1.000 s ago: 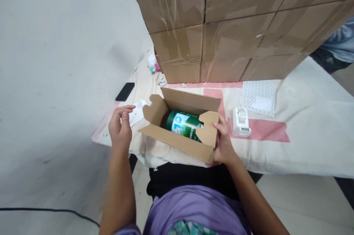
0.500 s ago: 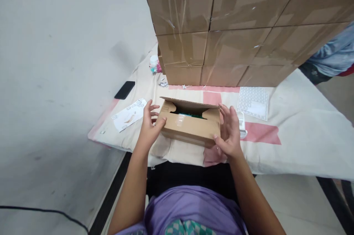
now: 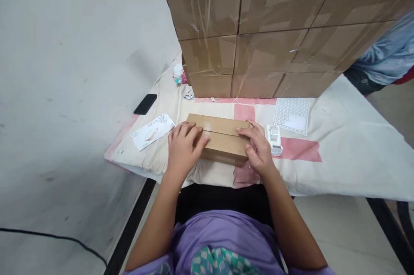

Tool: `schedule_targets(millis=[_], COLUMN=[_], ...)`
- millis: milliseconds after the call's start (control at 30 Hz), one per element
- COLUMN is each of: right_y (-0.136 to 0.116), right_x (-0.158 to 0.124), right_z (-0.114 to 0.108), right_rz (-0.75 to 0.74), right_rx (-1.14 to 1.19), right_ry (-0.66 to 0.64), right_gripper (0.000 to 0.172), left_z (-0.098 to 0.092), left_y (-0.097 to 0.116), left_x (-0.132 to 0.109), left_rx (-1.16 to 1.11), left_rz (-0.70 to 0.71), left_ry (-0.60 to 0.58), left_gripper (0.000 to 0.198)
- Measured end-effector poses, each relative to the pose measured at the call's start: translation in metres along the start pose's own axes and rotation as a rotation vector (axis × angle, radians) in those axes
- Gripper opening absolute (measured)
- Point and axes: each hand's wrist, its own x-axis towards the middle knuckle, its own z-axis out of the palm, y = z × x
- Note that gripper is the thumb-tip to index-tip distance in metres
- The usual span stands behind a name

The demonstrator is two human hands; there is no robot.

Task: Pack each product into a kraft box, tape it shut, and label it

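A small brown cardboard box (image 3: 224, 144) lies on the cloth in front of me, its two top flaps folded down and meeting along a seam. Clear tape shows near the left part of that seam. My left hand (image 3: 185, 147) is closed round the box's left end, fingers over the top. At the right end my right hand (image 3: 258, 147) grips the box, with its index finger on the flap and its thumb on the near side. The box's contents are hidden. Just right of that hand stands a white tape dispenser (image 3: 274, 140).
Taped cardboard boxes (image 3: 268, 50) form a tall stack behind. A black phone (image 3: 145, 104) and a printed paper (image 3: 152, 132) lie left. A sheet with rows of small outlines (image 3: 291, 115) lies right. A jar (image 3: 178, 73) stands by the stack. Another person's clothing (image 3: 384, 57) shows at far right.
The box's raised far flap has come down and now covers the opening. Both hands have moved from the box's ends inward onto its top. More of the tape dispenser shows.
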Motion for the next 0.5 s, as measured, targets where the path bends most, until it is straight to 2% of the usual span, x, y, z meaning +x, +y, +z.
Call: schedule_targets(millis=[133,267,400,467,500], right_y=[0.001,0.0,-0.002,0.001,0.004], right_x=[0.002,0.007,0.006,0.0,-0.005], right_z=[-0.006,-0.009,-0.012,-0.019,-0.025], right_rz=[0.054,0.063,0.088,0.122,0.157], right_rx=[-0.049,-0.037,0.033,0.042,0.036], right_ry=[-0.054,-0.086,-0.087,0.001,0.093], right_gripper=[0.049,0.047,0.047,0.044,0.04], left_z=[0.0,0.004,0.016,0.023,0.026], left_y=[0.008,0.011,0.007,0.003,0.001], left_x=[0.006,0.011,0.006,0.002,-0.001], left_rx=[0.035,0.046,-0.024,-0.08,-0.106], left_rz=[0.118,0.12,0.153,0.162,0.163], left_ry=[-0.077,-0.095,0.035,0.116,0.145], left_gripper=[0.047,0.064,0.065,0.063,0.062])
